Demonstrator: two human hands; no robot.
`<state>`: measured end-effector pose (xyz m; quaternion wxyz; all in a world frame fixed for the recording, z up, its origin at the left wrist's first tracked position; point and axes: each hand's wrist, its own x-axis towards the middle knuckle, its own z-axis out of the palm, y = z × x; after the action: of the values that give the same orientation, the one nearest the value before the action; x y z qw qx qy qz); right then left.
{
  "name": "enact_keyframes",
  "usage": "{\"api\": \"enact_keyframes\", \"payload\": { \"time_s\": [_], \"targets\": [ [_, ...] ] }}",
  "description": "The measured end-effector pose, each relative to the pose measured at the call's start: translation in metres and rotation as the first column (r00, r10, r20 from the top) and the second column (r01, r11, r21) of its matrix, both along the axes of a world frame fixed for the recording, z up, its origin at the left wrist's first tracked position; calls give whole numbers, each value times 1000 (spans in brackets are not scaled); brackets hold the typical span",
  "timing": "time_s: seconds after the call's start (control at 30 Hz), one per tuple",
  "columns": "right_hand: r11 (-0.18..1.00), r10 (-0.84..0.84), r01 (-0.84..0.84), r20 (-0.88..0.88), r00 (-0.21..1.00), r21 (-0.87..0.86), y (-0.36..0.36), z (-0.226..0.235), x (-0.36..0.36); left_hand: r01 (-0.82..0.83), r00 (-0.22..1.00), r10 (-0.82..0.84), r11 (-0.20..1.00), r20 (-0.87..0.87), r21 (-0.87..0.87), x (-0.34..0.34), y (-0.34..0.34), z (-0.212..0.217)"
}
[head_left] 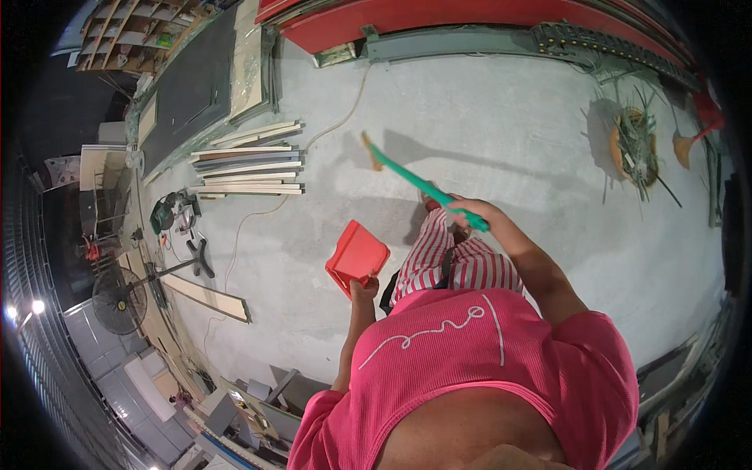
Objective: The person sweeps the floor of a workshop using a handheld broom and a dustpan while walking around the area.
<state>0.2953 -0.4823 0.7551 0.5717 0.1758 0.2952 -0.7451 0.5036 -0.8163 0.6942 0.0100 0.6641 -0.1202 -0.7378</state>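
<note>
Floor [313,196] beneath dustpan [358,252] in left fingers [370,281], brush [415,178] in right fingers [462,204].

From my end I count one left hand [363,287] and one right hand [471,210], one red dustpan [359,252] and one green-handled brush [415,180]. Toward the left edge of the floor [587,258] I make out one fan [120,300], one loose pale plank [205,299] and one pile of strips [247,165], at least six, their overlap hiding the exact number. Near the floor's far right corner I count one round basket [617,153]; beyond the left edge, two lit lamps [37,306].
</note>
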Motion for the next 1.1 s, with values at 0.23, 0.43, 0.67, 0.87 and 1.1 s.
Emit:
{"api": "enact_keyframes", "payload": {
  "time_s": [0.23,0.43,0.67,0.87,1.1],
  "targets": [
    [975,192,-200,82,978,100,-130,-33,-86,-50,995,47,998,84,40,-14,-29,0],
    [980,-99,81,95,991,181,-52,-66,-122,13,999,-18,995,49,100,-77,-55,-31],
    [780,-544,621,413,731,-72,141,-78,-51,357,932,-355,934,-74,18,-197,-21,-7],
    [479,-823,871,402,401,112,222,-50,52,524,847,-513,851,-139,47,-269,-4,-19],
    [331,-872,906,453,187,263,266,-21,146,619,764,-613,784,-202,-36,-284,75,-13]
  ]
}}
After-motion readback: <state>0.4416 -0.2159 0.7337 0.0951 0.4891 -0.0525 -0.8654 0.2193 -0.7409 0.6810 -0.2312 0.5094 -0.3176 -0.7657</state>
